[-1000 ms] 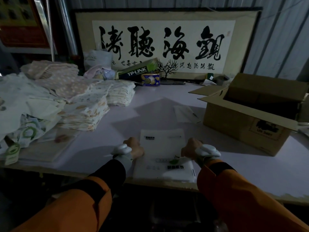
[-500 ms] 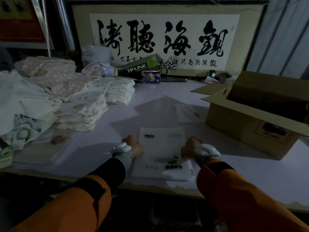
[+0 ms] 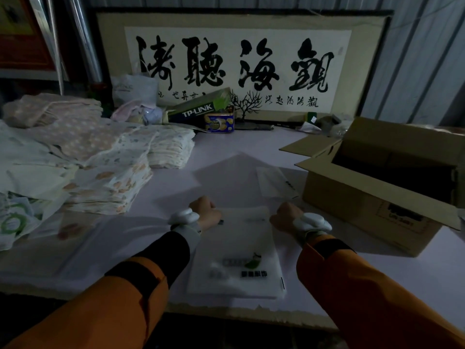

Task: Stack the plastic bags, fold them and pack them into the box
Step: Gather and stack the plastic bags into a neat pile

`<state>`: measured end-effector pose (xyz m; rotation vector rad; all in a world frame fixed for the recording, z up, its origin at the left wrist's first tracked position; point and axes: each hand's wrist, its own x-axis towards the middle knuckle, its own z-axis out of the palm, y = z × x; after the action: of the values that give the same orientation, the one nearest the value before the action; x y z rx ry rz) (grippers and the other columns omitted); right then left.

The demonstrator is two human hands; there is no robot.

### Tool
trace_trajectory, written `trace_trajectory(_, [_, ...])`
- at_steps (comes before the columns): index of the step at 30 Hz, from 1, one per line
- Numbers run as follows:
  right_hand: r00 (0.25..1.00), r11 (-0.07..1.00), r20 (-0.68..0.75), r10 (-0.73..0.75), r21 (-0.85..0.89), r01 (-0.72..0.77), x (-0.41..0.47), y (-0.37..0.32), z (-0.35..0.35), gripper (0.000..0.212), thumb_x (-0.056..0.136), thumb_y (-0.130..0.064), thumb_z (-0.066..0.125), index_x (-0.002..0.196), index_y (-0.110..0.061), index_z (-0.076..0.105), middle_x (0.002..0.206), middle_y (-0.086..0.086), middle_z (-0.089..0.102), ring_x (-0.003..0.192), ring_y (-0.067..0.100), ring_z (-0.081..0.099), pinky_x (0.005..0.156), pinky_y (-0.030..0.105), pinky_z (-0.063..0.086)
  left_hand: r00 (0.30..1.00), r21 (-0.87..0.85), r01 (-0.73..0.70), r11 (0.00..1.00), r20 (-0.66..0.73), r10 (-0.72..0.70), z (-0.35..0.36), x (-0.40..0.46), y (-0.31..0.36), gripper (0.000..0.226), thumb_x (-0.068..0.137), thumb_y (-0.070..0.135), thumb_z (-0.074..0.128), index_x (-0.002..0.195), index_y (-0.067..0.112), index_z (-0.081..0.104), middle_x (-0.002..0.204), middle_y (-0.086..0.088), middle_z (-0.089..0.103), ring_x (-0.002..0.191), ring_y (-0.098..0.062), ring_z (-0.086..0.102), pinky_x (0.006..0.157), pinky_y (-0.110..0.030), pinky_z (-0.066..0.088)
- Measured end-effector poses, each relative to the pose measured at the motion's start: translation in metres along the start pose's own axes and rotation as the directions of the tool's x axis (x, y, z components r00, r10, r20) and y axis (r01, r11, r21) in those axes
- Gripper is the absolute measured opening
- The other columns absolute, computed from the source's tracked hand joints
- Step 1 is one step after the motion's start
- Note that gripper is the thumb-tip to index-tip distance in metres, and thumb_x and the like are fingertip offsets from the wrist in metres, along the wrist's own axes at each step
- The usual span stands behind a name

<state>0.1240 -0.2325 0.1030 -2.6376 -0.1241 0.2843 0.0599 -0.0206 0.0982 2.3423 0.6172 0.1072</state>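
Covering most of the view, the table (image 3: 251,152) is seen with stacks of folded cloth (image 3: 105,177) at far left and an open box (image 3: 372,197) at right, flaps spread, its inside dark. Between them, at the near edge, the bags (image 3: 236,250) lie flat as a white, printed pile; how many are stacked cannot be told. One more bag (image 3: 274,182) lies apart, farther off, just left of the box.

The pile is flanked at its far corners by both hands. The left hand (image 3: 205,212) is curled at the left far corner and the right hand (image 3: 285,217) at the right far corner; each seems to be pinching the pile's edge, though the fingertips are hidden under the knuckles, so the grip itself cannot be confirmed.

The bags are judged to be light, limp and slippery: thin film that would slide layer over layer and sag if lifted by one corner. Hold is best taken at two corners of one edge, all layers pinched together, so the fold can be carried over evenly. A folded pile would probably spring open unless pressed flat, and should be carried to the box clamped from both sides.
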Motion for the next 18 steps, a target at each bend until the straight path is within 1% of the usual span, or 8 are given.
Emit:
trace_trajectory(3, [1.000, 0.999, 0.009, 0.030, 0.014, -0.030, 0.013, -0.001, -0.001, 0.033, 0.088, -0.022, 0.055, 0.061, -0.021, 0.037, 0.095, 0.006, 0.046, 0.089, 0.019, 0.046, 0.076, 0.026, 0.031, 0.999, -0.018, -0.032, 0.999, 0.014, 0.032, 0.007, 0.013, 0.009, 0.032, 0.084, 0.025, 0.063, 0.114, 0.015, 0.062, 0.119, -0.007, 0.064, 0.108, -0.026, 0.060, 0.082, -0.024, 0.046])
trace_trajectory(4, [0.999, 0.999, 0.021, 0.040, 0.014, -0.040, 0.021, 0.000, 0.000, 0.021, 0.089, -0.022, 0.055, 0.070, -0.018, 0.047, 0.100, 0.007, 0.047, 0.097, 0.021, 0.050, 0.078, 0.025, 0.029, 0.999, -0.025, -0.040, 0.999, 0.021, 0.041, 0.010, 0.017, 0.012, 0.035, 0.084, 0.025, 0.063, 0.117, 0.015, 0.062, 0.120, -0.006, 0.064, 0.110, -0.025, 0.060, 0.082, -0.022, 0.046])
trace_trajectory(5, [0.999, 0.999, 0.030, 0.033, 0.008, -0.034, 0.025, 0.001, 0.001, 0.009, 0.090, -0.022, 0.055, 0.087, -0.014, 0.057, 0.108, 0.009, 0.052, 0.109, 0.025, 0.053, 0.079, 0.025, 0.027, 0.998, -0.030, -0.047, 0.998, 0.031, 0.048, 0.013, 0.022, 0.015, 0.036, 0.084, 0.026, 0.064, 0.118, 0.015, 0.061, 0.120, -0.005, 0.064, 0.109, -0.024, 0.061, 0.081, -0.021, 0.047])
trace_trajectory(7, [0.999, 0.999, 0.026, 0.043, -0.008, -0.043, 0.037, 0.004, 0.006, 0.037, 0.090, -0.022, 0.055, 0.122, -0.003, 0.055, 0.130, 0.016, 0.053, 0.125, 0.030, 0.048, 0.080, 0.026, 0.028, 0.997, -0.052, -0.057, 0.997, 0.048, 0.059, 0.019, 0.031, 0.019, 0.036, 0.084, 0.026, 0.065, 0.118, 0.014, 0.061, 0.118, -0.006, 0.065, 0.106, -0.025, 0.063, 0.083, -0.024, 0.052])
trace_trajectory(8, [0.998, 0.999, 0.009, 0.054, -0.006, -0.054, 0.042, 0.004, 0.007, 0.044, 0.090, -0.022, 0.056, 0.128, 0.000, 0.051, 0.136, 0.019, 0.050, 0.127, 0.031, 0.047, 0.083, 0.029, 0.034, 0.997, -0.062, -0.058, 0.996, 0.049, 0.061, 0.022, 0.036, 0.022, 0.035, 0.084, 0.025, 0.066, 0.117, 0.013, 0.062, 0.117, -0.007, 0.065, 0.106, -0.026, 0.062, 0.083, -0.024, 0.052])
trace_trajectory(11, [0.996, 0.996, -0.023, 0.084, 0.017, -0.083, 0.054, 0.003, 0.005, 0.051, 0.087, -0.020, 0.058, 0.133, 0.000, 0.046, 0.139, 0.021, 0.046, 0.129, 0.032, 0.045, 0.101, 0.034, 0.039, 0.997, -0.087, -0.070, 0.994, 0.032, 0.073, 0.029, 0.049, 0.028, 0.032, 0.084, 0.022, 0.067, 0.114, 0.011, 0.061, 0.117, -0.007, 0.066, 0.109, -0.025, 0.060, 0.085, -0.024, 0.046])
trace_trajectory(15, [0.996, 0.995, -0.020, 0.089, 0.036, -0.088, 0.077, 0.002, 0.002, 0.052, 0.088, -0.020, 0.057, 0.135, -0.003, 0.045, 0.143, 0.019, 0.043, 0.132, 0.031, 0.042, 0.106, 0.032, 0.036, 0.996, -0.131, -0.084, 0.988, 0.030, 0.089, 0.036, 0.068, 0.033, 0.030, 0.085, 0.020, 0.068, 0.113, 0.011, 0.062, 0.117, -0.007, 0.066, 0.112, -0.024, 0.060, 0.091, -0.023, 0.044])
trace_trajectory(18, [0.994, 0.994, -0.036, 0.099, 0.056, -0.097, 0.094, 0.002, 0.004, 0.053, 0.089, -0.020, 0.057, 0.138, -0.004, 0.043, 0.146, 0.018, 0.039, 0.135, 0.031, 0.038, 0.108, 0.031, 0.033, 0.993, -0.143, -0.112, 0.983, 0.022, 0.116, 0.041, 0.080, 0.034, 0.028, 0.086, 0.019, 0.068, 0.112, 0.010, 0.064, 0.115, -0.009, 0.068, 0.111, -0.026, 0.061, 0.096, -0.028, 0.048])
